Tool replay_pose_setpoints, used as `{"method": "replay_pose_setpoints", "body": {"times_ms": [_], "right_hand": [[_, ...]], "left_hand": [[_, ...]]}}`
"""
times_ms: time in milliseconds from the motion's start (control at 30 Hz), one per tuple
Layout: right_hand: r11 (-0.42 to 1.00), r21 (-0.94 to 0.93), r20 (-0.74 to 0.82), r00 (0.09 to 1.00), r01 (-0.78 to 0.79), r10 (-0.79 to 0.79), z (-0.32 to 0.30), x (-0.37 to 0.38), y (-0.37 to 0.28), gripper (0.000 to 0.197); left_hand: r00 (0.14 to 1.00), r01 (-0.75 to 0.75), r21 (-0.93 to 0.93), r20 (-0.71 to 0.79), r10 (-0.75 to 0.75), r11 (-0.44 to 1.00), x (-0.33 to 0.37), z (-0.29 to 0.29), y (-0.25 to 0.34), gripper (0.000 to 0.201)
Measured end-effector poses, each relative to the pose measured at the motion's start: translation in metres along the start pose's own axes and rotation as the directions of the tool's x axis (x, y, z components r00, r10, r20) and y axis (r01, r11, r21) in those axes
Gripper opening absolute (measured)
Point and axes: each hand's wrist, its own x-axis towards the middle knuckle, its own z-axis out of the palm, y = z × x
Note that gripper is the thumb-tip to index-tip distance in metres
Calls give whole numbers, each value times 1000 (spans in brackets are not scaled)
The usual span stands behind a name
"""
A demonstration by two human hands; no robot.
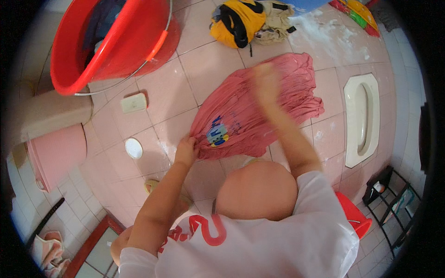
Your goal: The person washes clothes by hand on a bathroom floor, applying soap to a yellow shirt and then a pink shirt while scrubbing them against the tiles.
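Observation:
A wet pink garment (241, 106) with a blue and yellow print lies bunched and creased on the tiled floor in front of me. My left hand (187, 150) is closed on its near left end, fingers gathered into the cloth. Over the far part of the garment is my right hand (266, 81), smeared by motion; whether its fingers grip anything cannot be made out. Left of the garment, a pale rectangular block (134, 103), perhaps soap, lies on the floor. Closer to me sits a white round disc (134, 148).
A large red bucket (160, 58) with dark cloth inside stands far left. A yellow and black bag (238, 23) lies beyond the garment, near white suds (324, 34). On the right are a squat toilet (361, 120), a black rack (391, 204) and a red container (352, 215). A pink bin (58, 155) stands left.

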Motion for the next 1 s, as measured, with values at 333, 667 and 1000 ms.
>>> {"method": "replay_pose_setpoints", "body": {"times_ms": [333,667,1000], "right_hand": [[988,-67,49,989,-138,141,-1,-4,36,27],[914,377,296,915,150,-273,-21,-108,-110,9],[960,-162,-203,959,-230,195,-59,-87,115,30]], "left_hand": [[1000,23,93,-5,-23,995,-9,8,-10,26],[958,167,-127,-214,-191,978,-17,36,4,32],[962,242,-139,-94,-256,960,-6,25,-23,26]]}}
